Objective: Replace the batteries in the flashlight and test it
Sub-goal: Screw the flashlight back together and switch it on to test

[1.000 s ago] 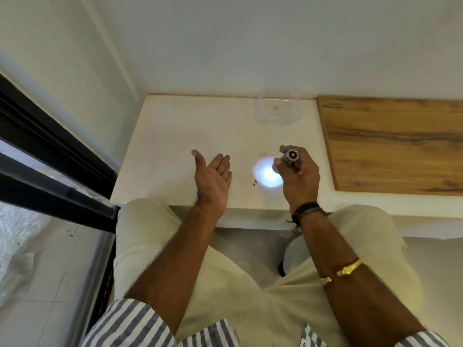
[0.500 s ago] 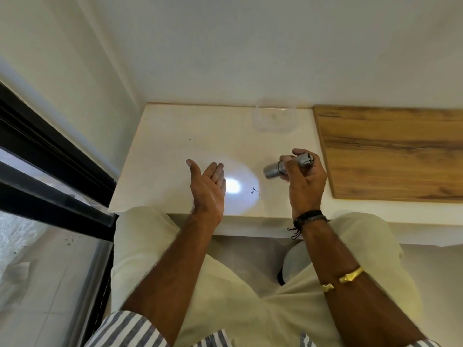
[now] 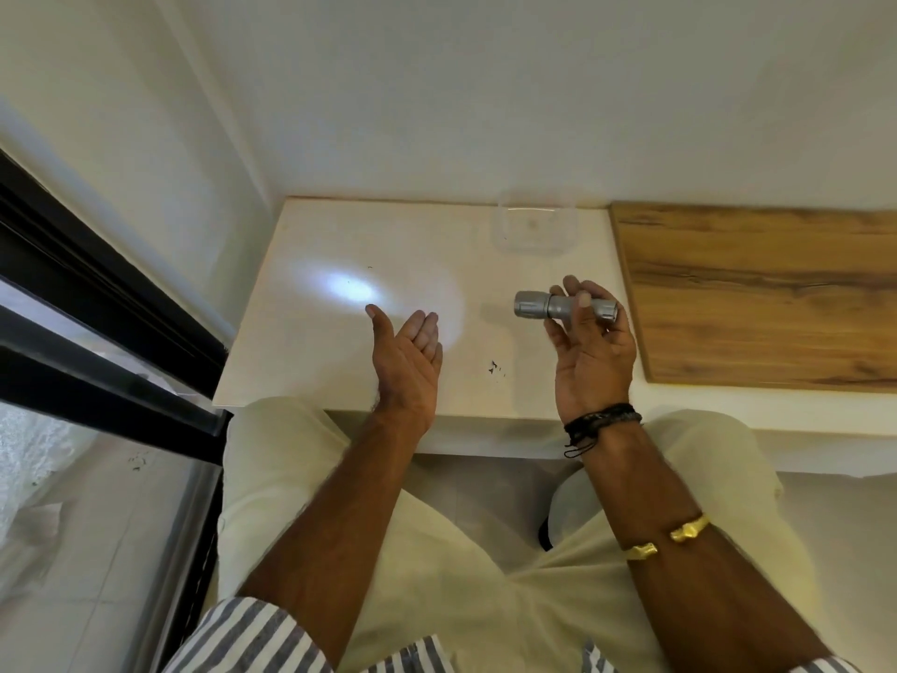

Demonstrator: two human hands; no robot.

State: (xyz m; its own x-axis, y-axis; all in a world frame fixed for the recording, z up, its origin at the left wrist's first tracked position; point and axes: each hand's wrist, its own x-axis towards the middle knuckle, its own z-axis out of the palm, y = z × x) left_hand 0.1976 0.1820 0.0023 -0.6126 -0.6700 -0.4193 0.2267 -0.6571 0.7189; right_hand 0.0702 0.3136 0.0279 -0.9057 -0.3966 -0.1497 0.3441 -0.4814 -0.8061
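A small silver flashlight (image 3: 558,306) lies level in my right hand (image 3: 589,352), its head pointing left. It is lit: a bright oval spot (image 3: 347,288) falls on the white tabletop (image 3: 310,361) to the left. My left hand (image 3: 406,361) hovers above the table with its palm turned up and towards the flashlight, fingers straight and together, thumb apart, holding nothing. The beam passes just beyond its fingertips. No batteries are in sight.
A clear plastic container (image 3: 536,225) stands at the back of the table against the wall. A wooden board (image 3: 757,293) covers the table's right part. A black window frame (image 3: 97,303) runs along the left. Small dark specks (image 3: 494,367) lie between my hands.
My right hand has turned the flashlight from pointing down to lying level and pointing left. The light spot has slid left across the table, past my left hand, which stayed in place.
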